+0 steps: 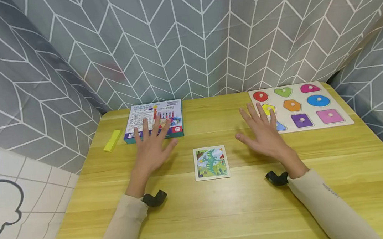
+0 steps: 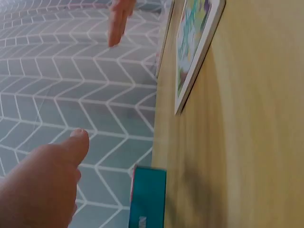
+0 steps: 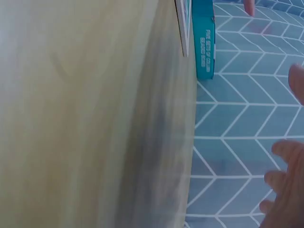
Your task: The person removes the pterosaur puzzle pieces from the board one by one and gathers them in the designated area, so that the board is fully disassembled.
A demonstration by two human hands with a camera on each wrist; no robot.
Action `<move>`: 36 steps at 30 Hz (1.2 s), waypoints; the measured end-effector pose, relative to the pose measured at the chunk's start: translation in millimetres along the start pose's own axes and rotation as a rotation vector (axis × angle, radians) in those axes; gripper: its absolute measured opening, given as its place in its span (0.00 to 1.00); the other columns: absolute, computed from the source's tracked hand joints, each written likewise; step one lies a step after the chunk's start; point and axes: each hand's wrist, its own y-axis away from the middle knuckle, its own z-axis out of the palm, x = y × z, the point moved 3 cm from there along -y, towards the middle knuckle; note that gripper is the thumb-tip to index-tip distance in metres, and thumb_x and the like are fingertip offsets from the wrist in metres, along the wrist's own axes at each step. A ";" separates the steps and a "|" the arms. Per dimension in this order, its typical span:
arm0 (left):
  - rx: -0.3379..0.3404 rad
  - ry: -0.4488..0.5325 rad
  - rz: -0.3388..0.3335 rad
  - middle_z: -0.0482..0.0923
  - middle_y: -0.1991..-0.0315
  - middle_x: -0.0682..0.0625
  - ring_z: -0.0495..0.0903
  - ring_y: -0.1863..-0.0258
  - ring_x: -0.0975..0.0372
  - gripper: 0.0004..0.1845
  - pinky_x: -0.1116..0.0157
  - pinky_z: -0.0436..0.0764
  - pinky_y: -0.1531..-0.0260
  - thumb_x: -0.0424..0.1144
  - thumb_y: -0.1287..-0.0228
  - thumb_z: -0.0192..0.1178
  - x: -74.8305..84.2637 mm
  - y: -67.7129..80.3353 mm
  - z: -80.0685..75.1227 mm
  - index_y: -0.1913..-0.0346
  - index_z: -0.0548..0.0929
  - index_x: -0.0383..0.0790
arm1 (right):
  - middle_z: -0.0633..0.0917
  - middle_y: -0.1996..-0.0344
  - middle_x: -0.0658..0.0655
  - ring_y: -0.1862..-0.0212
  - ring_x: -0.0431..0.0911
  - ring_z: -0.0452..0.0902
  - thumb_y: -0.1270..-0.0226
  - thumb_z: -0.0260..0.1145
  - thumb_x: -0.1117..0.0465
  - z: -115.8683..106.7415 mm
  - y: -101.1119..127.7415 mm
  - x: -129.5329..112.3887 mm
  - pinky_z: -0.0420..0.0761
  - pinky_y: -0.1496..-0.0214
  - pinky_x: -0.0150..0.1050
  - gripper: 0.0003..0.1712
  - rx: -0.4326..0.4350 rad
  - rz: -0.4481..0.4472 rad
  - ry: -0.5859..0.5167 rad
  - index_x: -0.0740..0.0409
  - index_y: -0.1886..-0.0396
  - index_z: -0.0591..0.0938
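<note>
Both hands — left hand (image 1: pixel 151 146), right hand (image 1: pixel 263 132) — hover spread, holding nothing; box (image 1: pixel 154 120) at the worktop's (image 1: pixel 234 206) far edge reads "FIVE SETS OF COLUMN".

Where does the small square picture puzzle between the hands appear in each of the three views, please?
Head: the picture puzzle lies at centre on the table, between both hands.
Left wrist: top right, seen edge-on.
Right wrist: a thin edge at the top, beside the box.
Shared landmark: the teal box.

Small dinosaur puzzle card (image 1: pixel 211 163) flat on table, between hands.
</note>
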 end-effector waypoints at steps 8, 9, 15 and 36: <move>-0.047 0.164 0.200 0.45 0.16 0.48 0.30 0.17 0.43 0.36 0.33 0.36 0.25 0.61 0.27 0.56 28.3 5.4 17.1 0.20 0.60 0.62 | 0.48 0.16 0.58 0.16 0.61 0.33 0.36 0.69 0.38 18.3 0.9 -15.0 0.33 0.21 0.68 0.54 -0.108 -0.160 -0.143 0.44 0.17 0.55; -0.062 0.179 0.219 0.45 0.16 0.48 0.32 0.17 0.43 0.36 0.34 0.36 0.24 0.61 0.28 0.56 31.8 6.7 19.9 0.20 0.60 0.62 | 0.48 0.16 0.58 0.16 0.62 0.34 0.37 0.71 0.38 20.5 0.4 -17.9 0.34 0.21 0.68 0.55 -0.123 -0.175 -0.157 0.45 0.17 0.55; -0.155 0.201 0.274 0.44 0.15 0.49 0.33 0.16 0.44 0.42 0.34 0.36 0.24 0.69 0.33 0.56 44.3 17.2 35.8 0.20 0.57 0.65 | 0.53 0.17 0.57 0.17 0.63 0.37 0.42 0.74 0.37 32.7 0.2 -31.1 0.36 0.22 0.69 0.58 -0.165 -0.235 -0.207 0.46 0.18 0.57; -0.279 0.186 0.378 0.46 0.16 0.52 0.40 0.16 0.51 0.49 0.43 0.39 0.20 0.73 0.37 0.55 50.0 26.1 62.0 0.18 0.50 0.64 | 0.64 0.21 0.58 0.18 0.63 0.45 0.44 0.75 0.36 60.4 11.6 -37.3 0.42 0.23 0.68 0.49 -0.290 -0.320 -0.204 0.46 0.24 0.71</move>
